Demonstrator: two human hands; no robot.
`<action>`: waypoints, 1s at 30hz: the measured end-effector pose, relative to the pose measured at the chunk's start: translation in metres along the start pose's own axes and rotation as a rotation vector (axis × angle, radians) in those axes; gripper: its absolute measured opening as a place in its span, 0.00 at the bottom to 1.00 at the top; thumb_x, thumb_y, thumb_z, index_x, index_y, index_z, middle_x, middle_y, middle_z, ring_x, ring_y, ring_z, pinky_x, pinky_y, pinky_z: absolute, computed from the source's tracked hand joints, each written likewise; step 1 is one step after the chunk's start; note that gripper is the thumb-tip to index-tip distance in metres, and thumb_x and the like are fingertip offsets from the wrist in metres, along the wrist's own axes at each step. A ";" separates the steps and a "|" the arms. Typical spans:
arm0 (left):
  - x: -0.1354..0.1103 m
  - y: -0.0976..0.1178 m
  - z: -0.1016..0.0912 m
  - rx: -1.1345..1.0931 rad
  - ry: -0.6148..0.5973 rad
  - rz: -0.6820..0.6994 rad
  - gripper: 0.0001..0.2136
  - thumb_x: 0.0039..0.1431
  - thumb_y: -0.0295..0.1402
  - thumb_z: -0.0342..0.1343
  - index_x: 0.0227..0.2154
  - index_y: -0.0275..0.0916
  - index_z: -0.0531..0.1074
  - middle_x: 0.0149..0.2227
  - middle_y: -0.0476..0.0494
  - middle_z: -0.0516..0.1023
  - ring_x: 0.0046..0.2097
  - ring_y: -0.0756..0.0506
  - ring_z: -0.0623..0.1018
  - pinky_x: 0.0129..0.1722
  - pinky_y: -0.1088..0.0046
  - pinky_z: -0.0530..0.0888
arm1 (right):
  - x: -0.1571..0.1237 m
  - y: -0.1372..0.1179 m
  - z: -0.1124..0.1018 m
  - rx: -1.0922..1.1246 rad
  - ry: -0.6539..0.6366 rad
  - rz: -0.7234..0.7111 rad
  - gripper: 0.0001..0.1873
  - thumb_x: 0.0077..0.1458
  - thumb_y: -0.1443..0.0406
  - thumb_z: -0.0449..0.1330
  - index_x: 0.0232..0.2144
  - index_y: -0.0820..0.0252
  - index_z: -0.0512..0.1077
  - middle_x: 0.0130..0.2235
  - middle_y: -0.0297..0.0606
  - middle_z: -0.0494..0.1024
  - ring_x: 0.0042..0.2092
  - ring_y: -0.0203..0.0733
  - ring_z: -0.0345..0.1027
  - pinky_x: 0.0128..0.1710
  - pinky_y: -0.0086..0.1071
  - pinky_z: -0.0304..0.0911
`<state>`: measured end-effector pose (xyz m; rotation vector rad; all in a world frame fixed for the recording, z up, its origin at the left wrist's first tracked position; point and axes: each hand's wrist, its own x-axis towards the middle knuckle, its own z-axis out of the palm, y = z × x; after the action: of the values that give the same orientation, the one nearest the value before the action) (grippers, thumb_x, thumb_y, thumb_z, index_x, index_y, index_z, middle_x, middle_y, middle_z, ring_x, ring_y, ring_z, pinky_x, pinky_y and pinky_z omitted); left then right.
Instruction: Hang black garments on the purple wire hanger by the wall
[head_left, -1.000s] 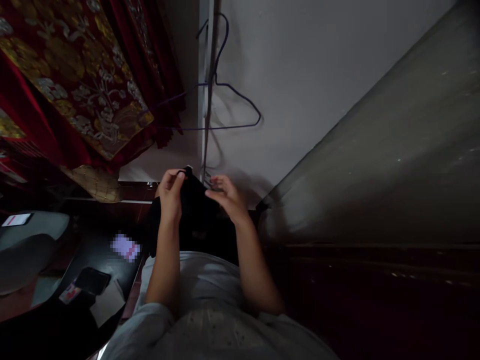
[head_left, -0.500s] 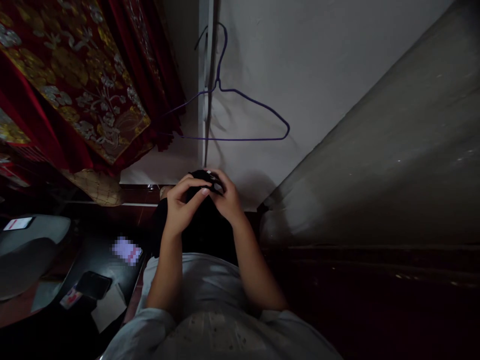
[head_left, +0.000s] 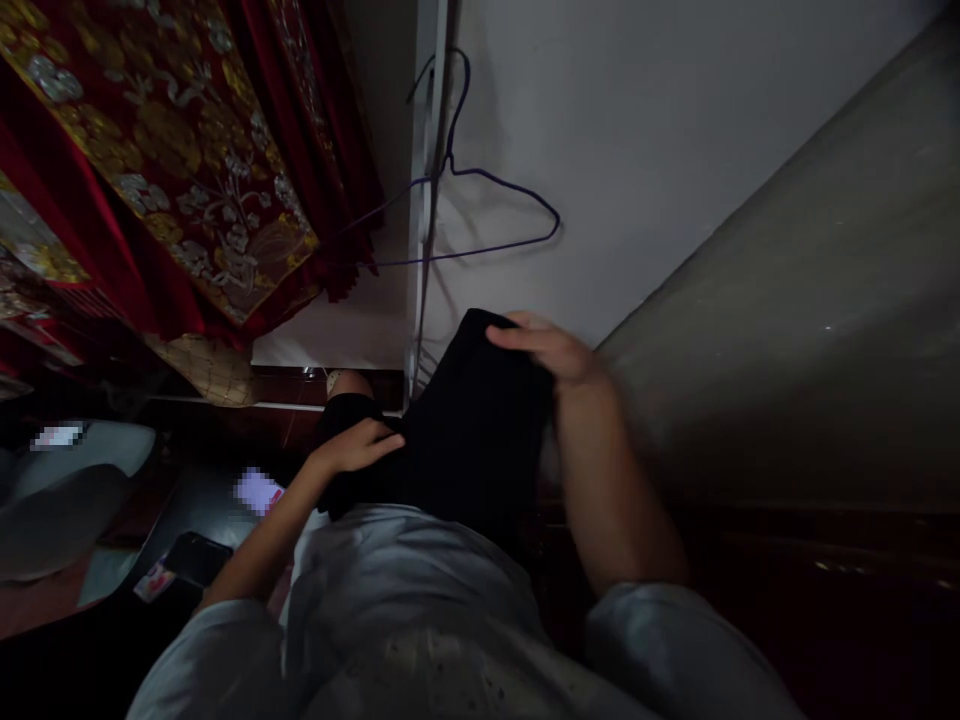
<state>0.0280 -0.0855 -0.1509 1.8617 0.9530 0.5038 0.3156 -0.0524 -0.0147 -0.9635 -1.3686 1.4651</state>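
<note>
Black cloth [head_left: 480, 420] spreads over my lap and rises to a folded-looking top edge; what kind of garment it is cannot be made out. At its upper right corner my right hand [head_left: 551, 350] grips the edge, thumb lying across the front and the other fingers partly hidden behind. My left hand [head_left: 364, 445] lies flat on dark cloth to the left, fingers stretched out. Above the cloth, a thin purple wire hanger [head_left: 517, 183] hangs from a light vertical rail [head_left: 429, 130], touching neither hand.
Red embroidered fabric [head_left: 187, 170] hangs at the upper left. On a dark surface at lower left lie a lit phone [head_left: 257, 490] and a dark phone [head_left: 196, 558]. A grey chair [head_left: 124, 445] stands farther left. A pale wall [head_left: 637, 110] is ahead and a greenish-grey surface [head_left: 787, 330] slopes along the right.
My hands were together over a small bunched black item with a white spot. Now they are apart: the right has moved up and right with the cloth, the left down. The hanger has tilted.
</note>
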 end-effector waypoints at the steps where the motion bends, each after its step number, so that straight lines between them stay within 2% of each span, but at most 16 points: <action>1: -0.008 -0.006 -0.010 0.056 0.003 0.002 0.20 0.61 0.48 0.64 0.22 0.39 0.76 0.23 0.46 0.75 0.25 0.47 0.70 0.29 0.71 0.64 | 0.006 -0.009 -0.008 -0.068 -0.102 0.032 0.15 0.44 0.58 0.75 0.24 0.63 0.76 0.24 0.39 0.76 0.24 0.44 0.72 0.22 0.35 0.66; 3: -0.020 -0.011 -0.037 0.137 0.110 0.011 0.12 0.60 0.42 0.67 0.27 0.40 0.80 0.26 0.45 0.78 0.28 0.46 0.72 0.32 0.71 0.64 | 0.025 -0.019 -0.017 -0.260 -0.255 -0.010 0.12 0.41 0.64 0.75 0.27 0.62 0.78 0.28 0.39 0.79 0.29 0.44 0.74 0.28 0.35 0.69; 4: -0.024 -0.011 -0.052 0.171 0.180 0.009 0.10 0.59 0.40 0.68 0.27 0.41 0.80 0.26 0.45 0.77 0.28 0.46 0.71 0.32 0.71 0.64 | 0.038 -0.019 -0.018 -0.364 -0.254 -0.096 0.10 0.40 0.67 0.74 0.28 0.62 0.79 0.31 0.39 0.81 0.32 0.44 0.75 0.32 0.35 0.71; 6: -0.026 -0.006 -0.081 0.209 0.316 -0.003 0.11 0.58 0.35 0.69 0.22 0.41 0.77 0.23 0.46 0.73 0.26 0.47 0.68 0.32 0.72 0.62 | 0.070 -0.010 -0.018 -0.505 -0.120 -0.309 0.11 0.41 0.72 0.70 0.31 0.59 0.80 0.37 0.38 0.82 0.40 0.45 0.76 0.42 0.36 0.72; 8: -0.024 0.005 -0.103 0.187 0.423 -0.003 0.13 0.57 0.31 0.70 0.19 0.40 0.75 0.21 0.47 0.70 0.25 0.47 0.66 0.34 0.72 0.62 | 0.103 0.009 -0.017 -0.494 0.101 -0.458 0.14 0.44 0.74 0.66 0.35 0.57 0.80 0.43 0.38 0.83 0.47 0.45 0.75 0.49 0.37 0.71; 10: -0.021 0.018 -0.115 0.112 0.488 0.019 0.10 0.55 0.28 0.70 0.22 0.40 0.77 0.26 0.45 0.75 0.30 0.45 0.71 0.38 0.72 0.64 | 0.130 0.031 -0.018 -0.413 0.276 -0.463 0.13 0.48 0.72 0.64 0.38 0.56 0.79 0.43 0.38 0.82 0.47 0.43 0.74 0.48 0.36 0.70; 12: -0.017 0.030 -0.122 0.042 0.525 0.031 0.06 0.54 0.24 0.70 0.25 0.39 0.80 0.33 0.41 0.79 0.36 0.43 0.75 0.43 0.72 0.66 | 0.144 0.049 -0.022 -0.368 0.347 -0.333 0.05 0.53 0.71 0.62 0.32 0.58 0.77 0.34 0.35 0.80 0.38 0.40 0.72 0.40 0.33 0.68; 13: -0.015 0.035 -0.124 0.023 0.527 0.019 0.06 0.54 0.23 0.69 0.25 0.38 0.80 0.34 0.41 0.80 0.38 0.43 0.76 0.44 0.72 0.67 | 0.146 0.055 -0.025 -0.373 0.360 -0.255 0.05 0.55 0.70 0.62 0.28 0.59 0.75 0.28 0.33 0.76 0.32 0.37 0.68 0.35 0.31 0.65; 14: -0.012 0.039 -0.126 0.023 0.518 -0.002 0.07 0.53 0.21 0.69 0.24 0.37 0.80 0.33 0.41 0.80 0.37 0.43 0.76 0.43 0.72 0.66 | 0.145 0.059 -0.030 -0.393 0.371 -0.191 0.09 0.56 0.70 0.62 0.23 0.59 0.72 0.23 0.31 0.71 0.28 0.35 0.63 0.31 0.29 0.61; 16: -0.007 0.047 -0.132 0.077 0.478 -0.043 0.11 0.53 0.19 0.68 0.20 0.37 0.77 0.27 0.43 0.77 0.31 0.45 0.73 0.38 0.71 0.64 | 0.138 0.061 -0.042 -0.457 0.412 -0.138 0.17 0.55 0.69 0.64 0.17 0.59 0.66 0.18 0.27 0.61 0.23 0.31 0.54 0.25 0.28 0.52; 20: 0.015 0.068 -0.148 0.213 0.432 0.032 0.16 0.56 0.18 0.65 0.17 0.38 0.73 0.20 0.48 0.70 0.25 0.48 0.65 0.34 0.69 0.59 | 0.118 0.046 -0.076 -0.546 0.563 -0.251 0.23 0.52 0.70 0.65 0.13 0.58 0.59 0.16 0.25 0.50 0.22 0.29 0.46 0.23 0.29 0.43; 23: 0.036 0.089 -0.160 0.157 0.479 0.096 0.16 0.55 0.17 0.64 0.16 0.37 0.72 0.20 0.48 0.68 0.27 0.47 0.65 0.35 0.69 0.61 | 0.106 0.032 -0.098 -0.605 0.656 -0.368 0.24 0.51 0.72 0.64 0.14 0.55 0.55 0.17 0.26 0.47 0.22 0.30 0.46 0.22 0.31 0.45; 25: 0.050 0.104 -0.166 0.084 0.526 0.113 0.15 0.54 0.15 0.63 0.17 0.36 0.71 0.22 0.47 0.68 0.30 0.46 0.69 0.40 0.68 0.65 | 0.099 0.027 -0.104 -0.632 0.672 -0.410 0.24 0.51 0.71 0.64 0.14 0.55 0.54 0.17 0.27 0.47 0.23 0.32 0.47 0.23 0.31 0.49; 27: 0.062 0.119 -0.168 -0.007 0.586 0.158 0.14 0.54 0.13 0.60 0.20 0.37 0.71 0.25 0.46 0.69 0.37 0.43 0.74 0.46 0.67 0.69 | 0.093 0.026 -0.100 -0.631 0.653 -0.419 0.24 0.52 0.70 0.63 0.14 0.55 0.54 0.18 0.28 0.47 0.24 0.33 0.50 0.24 0.30 0.51; 30: 0.079 0.141 -0.162 -0.143 0.729 0.264 0.11 0.57 0.14 0.56 0.28 0.38 0.72 0.32 0.46 0.72 0.47 0.40 0.77 0.56 0.63 0.70 | 0.085 0.032 -0.080 -0.605 0.573 -0.392 0.22 0.55 0.67 0.63 0.15 0.56 0.58 0.19 0.29 0.52 0.25 0.34 0.55 0.26 0.30 0.55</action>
<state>0.0217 0.0334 0.0445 1.6944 1.0907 1.4380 0.3628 0.0533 -0.0508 -1.2707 -1.4636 0.4189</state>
